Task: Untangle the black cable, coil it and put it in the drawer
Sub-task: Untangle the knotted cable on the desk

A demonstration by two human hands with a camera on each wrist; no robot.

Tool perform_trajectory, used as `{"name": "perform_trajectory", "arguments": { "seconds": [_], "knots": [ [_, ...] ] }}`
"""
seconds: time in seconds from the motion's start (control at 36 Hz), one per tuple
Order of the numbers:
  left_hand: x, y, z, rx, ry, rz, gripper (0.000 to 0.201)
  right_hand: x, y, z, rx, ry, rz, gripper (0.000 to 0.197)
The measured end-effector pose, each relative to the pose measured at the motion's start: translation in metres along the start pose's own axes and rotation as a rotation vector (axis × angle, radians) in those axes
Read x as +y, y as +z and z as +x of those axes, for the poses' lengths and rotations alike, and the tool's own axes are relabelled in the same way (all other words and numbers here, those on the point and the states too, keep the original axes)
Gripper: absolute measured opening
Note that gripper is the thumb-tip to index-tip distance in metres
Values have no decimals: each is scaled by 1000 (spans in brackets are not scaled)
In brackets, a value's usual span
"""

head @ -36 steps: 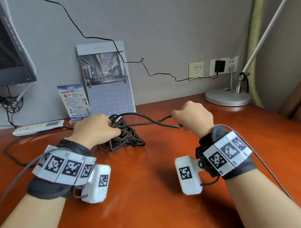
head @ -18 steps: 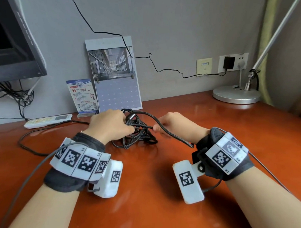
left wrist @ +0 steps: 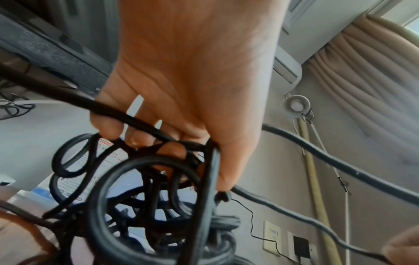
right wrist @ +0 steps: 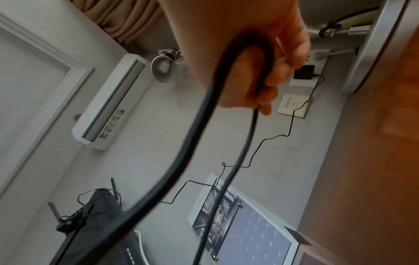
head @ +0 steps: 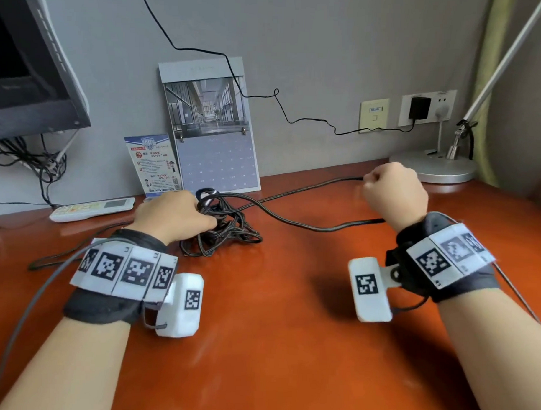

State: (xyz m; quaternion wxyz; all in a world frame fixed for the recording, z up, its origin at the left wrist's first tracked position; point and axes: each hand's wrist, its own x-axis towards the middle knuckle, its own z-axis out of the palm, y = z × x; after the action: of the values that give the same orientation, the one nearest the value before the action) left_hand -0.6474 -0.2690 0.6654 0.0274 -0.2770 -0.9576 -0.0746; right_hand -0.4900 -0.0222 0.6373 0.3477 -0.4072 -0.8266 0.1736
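A tangled heap of black cable (head: 225, 231) lies on the red-brown desk (head: 274, 312) in front of the calendar. My left hand (head: 177, 217) rests on the heap's left side, its fingers curled into the loops (left wrist: 145, 179). My right hand (head: 392, 193) is a fist far to the right, gripping a doubled-over bend of the cable (right wrist: 256, 59). Two strands (head: 306, 190) run taut from the heap to that hand, crossing near the heap. No drawer is in view.
A calendar (head: 210, 132) and a small card (head: 154, 164) lean on the wall behind the heap. A white remote (head: 91, 209) lies at the left, a monitor (head: 31, 67) above it. A lamp base (head: 433, 167) stands back right by the wall sockets (head: 426, 109).
My right hand went in to the heap, took hold of a strand, then pulled it far out to the right and back. The left hand stayed on the heap.
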Motion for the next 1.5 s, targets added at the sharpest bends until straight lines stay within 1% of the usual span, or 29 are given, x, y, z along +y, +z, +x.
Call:
{"name": "perform_trajectory", "arguments": {
  "seconds": [0.08,0.14,0.19,0.25,0.31,0.36,0.42,0.47,0.5,0.53,0.56,0.64,0.69,0.78,0.86,0.89,0.97,1.03,1.08,1.17,1.22,1.28,1.33,1.39,1.44,1.5],
  "knots": [
    [0,1,1,21,7,24,30,-1,6,-2,-93,-10,-89,26],
    [0,2,1,27,19,42,28,-4,7,-6,-170,-74,-118,35],
    [3,3,0,32,36,65,28,-9,8,-10,-206,-219,-131,44],
    [9,4,-1,43,59,94,29,-18,9,-15,-235,-388,-95,48],
    [16,4,-4,58,81,122,29,-30,11,-22,-312,-546,3,47],
    [24,5,-7,64,102,147,27,-41,14,-32,-406,-654,50,44],
    [31,6,-9,62,125,167,25,-46,18,-40,-508,-699,76,40],
    [35,7,-11,56,145,177,26,-47,21,-47,-601,-683,125,33],
    [37,7,-12,52,150,179,28,-47,23,-49,-617,-675,143,28],
    [37,8,-13,47,151,178,30,-47,24,-50,-599,-660,152,22],
    [38,7,-13,43,152,167,31,-47,24,-50,-549,-640,154,18],
    [37,7,-14,23,152,80,36,-48,21,-45,-387,-613,121,19],
    [36,6,-14,23,152,20,35,-47,18,-41,-344,-579,112,21],
    [32,6,-14,6,153,-64,29,-46,16,-36,-287,-482,91,21],
    [29,6,-12,1,143,-112,27,-42,14,-32,-222,-398,69,23],
    [28,6,-11,2,137,-116,27,-39,12,-28,-176,-368,62,24],
    [20,6,-9,-6,103,-90,29,-18,2,-10,24,-233,75,27],
    [15,5,-8,-20,79,-59,27,-1,-6,1,109,-128,101,29],
    [11,5,-6,-29,66,-60,26,13,-8,6,118,-65,105,30],
    [11,5,-5,-18,62,-53,29,16,-4,6,81,-39,73,30],
    [12,5,-4,-18,60,-35,30,11,-2,3,100,-63,14,33],
    [12,5,-4,-22,59,-21,32,5,-2,-1,99,-134,-62,43],
    [14,5,-4,-19,59,-5,33,-2,-1,-5,93,-250,-118,51],
    [17,5,-5,-12,69,19,33,-11,1,-9,129,-381,-125,54],
    [21,5,-7,-4,84,56,30,-22,1,-16,145,-526,-85,52],
    [25,4,-9,6,103,90,29,-33,2,-23,90,-653,-26,49]
  ]
}}
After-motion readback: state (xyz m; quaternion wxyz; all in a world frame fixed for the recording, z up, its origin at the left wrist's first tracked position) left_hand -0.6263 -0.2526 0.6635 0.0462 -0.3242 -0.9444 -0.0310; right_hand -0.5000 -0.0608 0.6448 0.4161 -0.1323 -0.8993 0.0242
